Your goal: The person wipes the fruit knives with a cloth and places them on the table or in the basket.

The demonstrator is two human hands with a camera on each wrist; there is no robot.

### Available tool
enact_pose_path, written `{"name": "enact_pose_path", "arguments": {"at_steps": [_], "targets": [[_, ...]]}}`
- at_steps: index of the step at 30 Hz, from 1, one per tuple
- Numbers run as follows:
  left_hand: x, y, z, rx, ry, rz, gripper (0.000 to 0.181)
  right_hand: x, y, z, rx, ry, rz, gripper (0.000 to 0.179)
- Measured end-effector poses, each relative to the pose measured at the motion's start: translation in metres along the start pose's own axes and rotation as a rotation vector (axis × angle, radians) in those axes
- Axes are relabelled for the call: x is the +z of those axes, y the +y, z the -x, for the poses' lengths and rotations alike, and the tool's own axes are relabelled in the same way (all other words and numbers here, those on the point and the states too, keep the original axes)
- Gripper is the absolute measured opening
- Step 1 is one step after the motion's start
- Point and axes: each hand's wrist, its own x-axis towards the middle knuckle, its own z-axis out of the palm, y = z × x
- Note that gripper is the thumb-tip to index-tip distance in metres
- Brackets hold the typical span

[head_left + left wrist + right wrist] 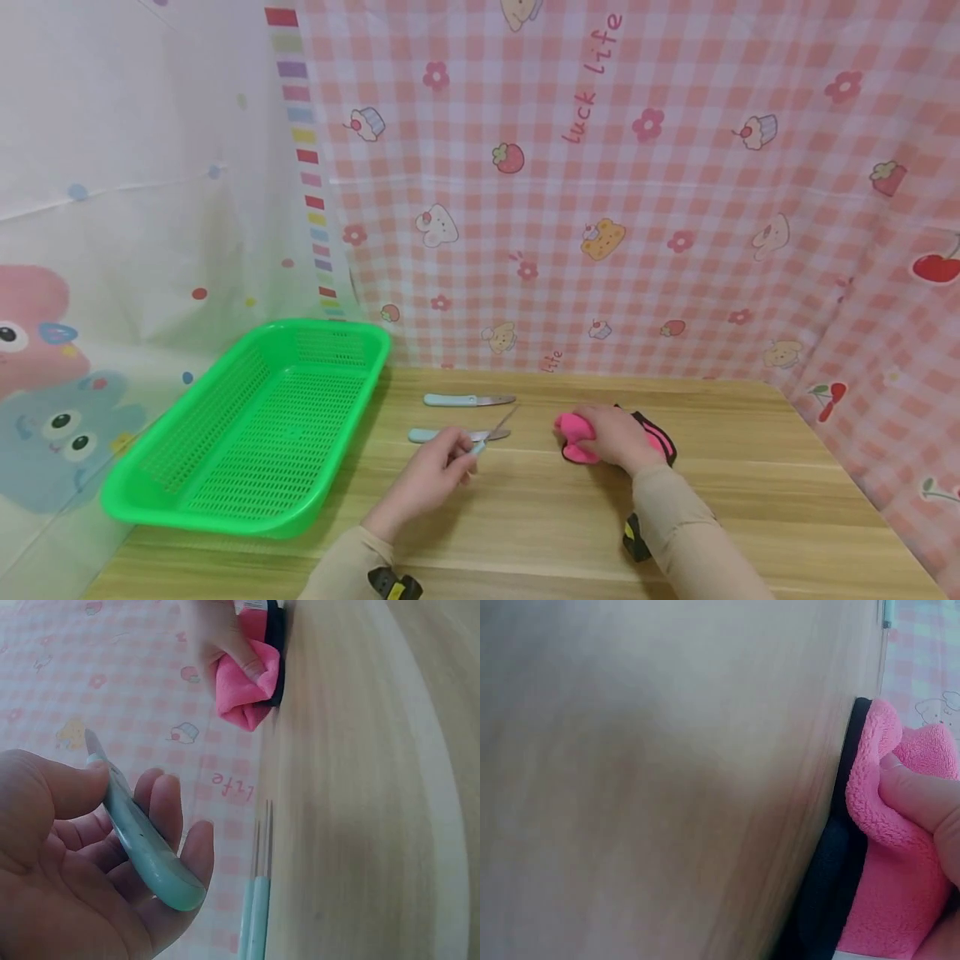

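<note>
My left hand (pixel 435 471) holds a small knife with a pale blue-green handle (pixel 146 844), the thumb pressing it against the fingers. In the head view its blade points up and to the right, over the table. Two similar knives lie flat on the wood: a farther one (pixel 450 400) and a nearer one (pixel 423 435), partly behind the left hand. To the right, my right hand (pixel 617 435) grips a bunched pink fleecy cloth (pixel 892 900) with black edging, thumb pushed into its folds. The cloth rests on the table; part of it is hidden under the hand.
A green plastic basket (pixel 315 500) with a slotted bottom stands at the left of the wooden table (pixel 555 533). Behind the table hangs a pink checked curtain (pixel 555 208), and a pale printed sheet (pixel 150 225) hangs on the left.
</note>
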Motion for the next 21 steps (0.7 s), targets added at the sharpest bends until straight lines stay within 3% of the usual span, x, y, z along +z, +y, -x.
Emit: {"name": "enact_pose_path", "arguments": {"at_steps": [10, 21], "targets": [[-0.006, 0.005, -0.005, -0.068, -0.012, 0.218, 0.011, -0.006, 0.004, 0.015, 0.009, 0.015, -0.144, 0.019], [-0.007, 0.007, -0.012, -0.127, -0.033, 0.439, 0.021, -0.012, 0.003, 0.034, -0.058, 0.129, -0.202, 0.034]]}}
